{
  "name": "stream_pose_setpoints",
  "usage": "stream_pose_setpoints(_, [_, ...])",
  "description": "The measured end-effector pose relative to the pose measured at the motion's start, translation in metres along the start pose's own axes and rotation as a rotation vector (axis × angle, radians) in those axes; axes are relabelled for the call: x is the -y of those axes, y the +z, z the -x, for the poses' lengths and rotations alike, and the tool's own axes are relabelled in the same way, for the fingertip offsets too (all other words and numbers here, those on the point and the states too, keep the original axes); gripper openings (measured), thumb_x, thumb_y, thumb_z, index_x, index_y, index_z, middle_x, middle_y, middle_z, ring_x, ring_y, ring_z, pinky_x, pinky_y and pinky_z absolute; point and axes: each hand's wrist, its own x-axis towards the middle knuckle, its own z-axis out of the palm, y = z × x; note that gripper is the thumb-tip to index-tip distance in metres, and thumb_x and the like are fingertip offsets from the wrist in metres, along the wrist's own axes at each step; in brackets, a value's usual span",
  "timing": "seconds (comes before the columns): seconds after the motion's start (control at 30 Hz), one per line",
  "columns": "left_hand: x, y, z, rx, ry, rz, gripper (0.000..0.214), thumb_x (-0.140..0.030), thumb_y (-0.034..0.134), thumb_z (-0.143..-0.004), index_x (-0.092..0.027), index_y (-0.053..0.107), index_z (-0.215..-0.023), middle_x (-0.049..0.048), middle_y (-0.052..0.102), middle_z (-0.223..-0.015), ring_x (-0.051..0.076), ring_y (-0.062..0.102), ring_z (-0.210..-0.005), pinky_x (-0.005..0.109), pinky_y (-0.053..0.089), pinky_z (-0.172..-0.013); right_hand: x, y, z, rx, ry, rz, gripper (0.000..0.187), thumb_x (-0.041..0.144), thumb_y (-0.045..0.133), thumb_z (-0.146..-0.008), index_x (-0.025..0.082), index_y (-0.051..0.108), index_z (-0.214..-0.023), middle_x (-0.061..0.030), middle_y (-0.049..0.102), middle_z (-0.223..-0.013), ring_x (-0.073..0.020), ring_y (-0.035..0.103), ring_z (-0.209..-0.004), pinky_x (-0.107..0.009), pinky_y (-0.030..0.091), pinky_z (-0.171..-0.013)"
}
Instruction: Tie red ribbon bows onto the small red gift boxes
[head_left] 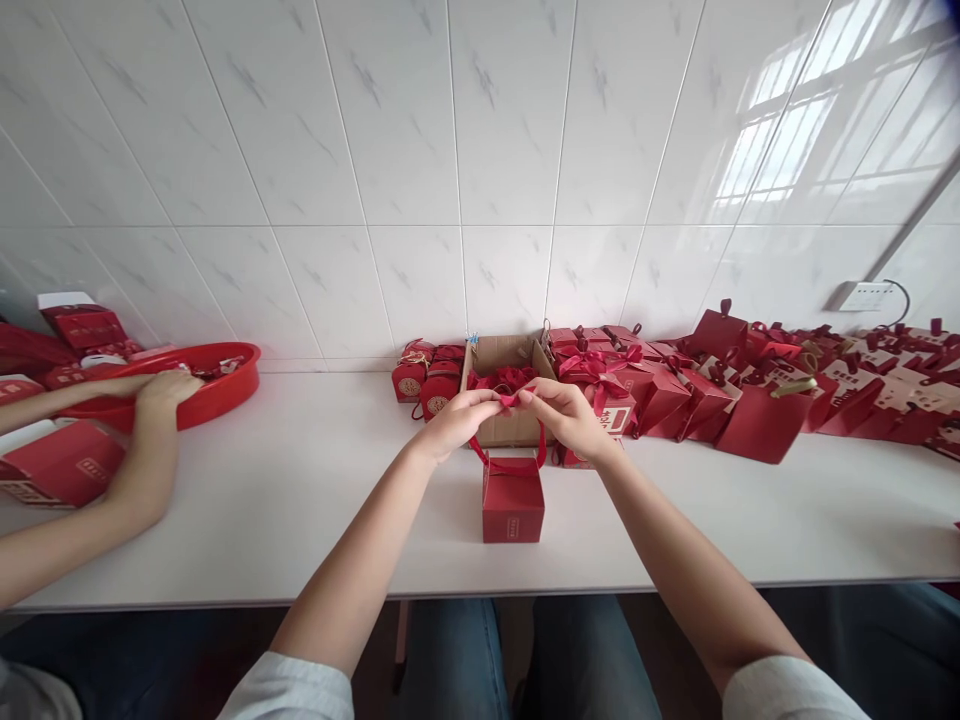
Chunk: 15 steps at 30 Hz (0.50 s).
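Note:
A small red gift box (513, 505) stands upright on the white table in front of me. Red ribbon (541, 445) rises from both sides of the box into my hands. My left hand (466, 418) pinches the ribbon from the left, and my right hand (564, 412) pinches it from the right. Their fingertips almost meet above the box. Just behind my hands is an open cardboard box (499, 352) with dark red ribbon pieces (501, 380) inside. My fingers partly cover the ribbon between them.
Many red gift boxes (765, 418) crowd the right side along the tiled wall. Two small red boxes (441, 385) stand left of the carton. At the left, a co-worker's hands (171, 388) reach into a red basin (244, 378). A power strip (862, 296) is on the wall.

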Motion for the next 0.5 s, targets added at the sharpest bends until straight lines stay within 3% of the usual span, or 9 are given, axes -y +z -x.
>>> stream_pose_setpoints(0.2, [0.003,-0.001,-0.002,-0.119,0.01,-0.036,0.021,-0.033,0.052,-0.077,-0.018,0.054,-0.061,-0.0035,0.055,-0.067,0.016,0.051,-0.076,0.026,0.035,-0.071,-0.006,-0.008,0.002,0.157,-0.373,0.586,0.019,0.021,0.051,-0.086,0.018,0.068,-0.079,-0.0076,0.065,-0.082,-0.0186,0.055,-0.079,-0.036,0.045,-0.076])
stream_pose_setpoints(0.33, [0.0,0.001,0.001,-0.105,-0.009,0.019,0.029,-0.044,0.053,-0.078,-0.017,0.061,-0.069,0.0005,0.062,-0.075,0.019,0.054,-0.084,0.028,0.037,-0.077,-0.011,-0.005,0.001,0.154,-0.414,0.805,0.019,0.019,0.05,-0.087,0.016,0.067,-0.079,-0.0076,0.064,-0.079,-0.0184,0.054,-0.079,-0.036,0.042,-0.077])
stream_pose_setpoints(0.5, [-0.002,0.001,0.006,-0.085,-0.041,-0.043,0.046,-0.058,0.048,-0.08,-0.017,0.067,-0.073,0.0048,0.068,-0.084,0.023,0.056,-0.096,0.032,0.035,-0.087,-0.015,-0.004,0.003,0.095,-0.387,0.805,0.019,0.019,0.049,-0.088,0.017,0.067,-0.083,-0.0079,0.064,-0.081,-0.0191,0.052,-0.08,-0.035,0.041,-0.074])
